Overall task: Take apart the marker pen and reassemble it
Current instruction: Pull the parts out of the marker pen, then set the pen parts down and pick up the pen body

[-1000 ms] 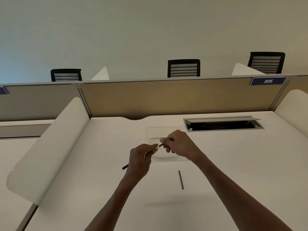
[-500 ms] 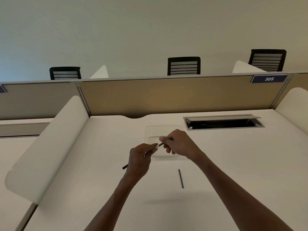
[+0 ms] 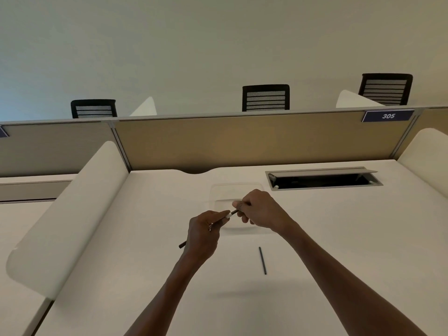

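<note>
Three black mesh chairs [image 3: 265, 98] behind tan partition [image 3: 242, 141]; "305" sign [image 3: 388, 116]; open cable hatch [image 3: 323, 180], clear tray [image 3: 236, 190] on desk [image 3: 339, 238]

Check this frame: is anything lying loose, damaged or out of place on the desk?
One thing: a thin dark rod lies loose on the desk, apart from the marker that the left hand and right hand hold. It is probably a removed part. The cable hatch stands open. No spill or damage shows.

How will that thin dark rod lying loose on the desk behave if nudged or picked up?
The thin dark rod looks straight and slender, so probably stiff and very light. If it is round, a sideways nudge would likely roll it across the smooth desk. Lying flat, it may need a fingertip pinch.
</note>
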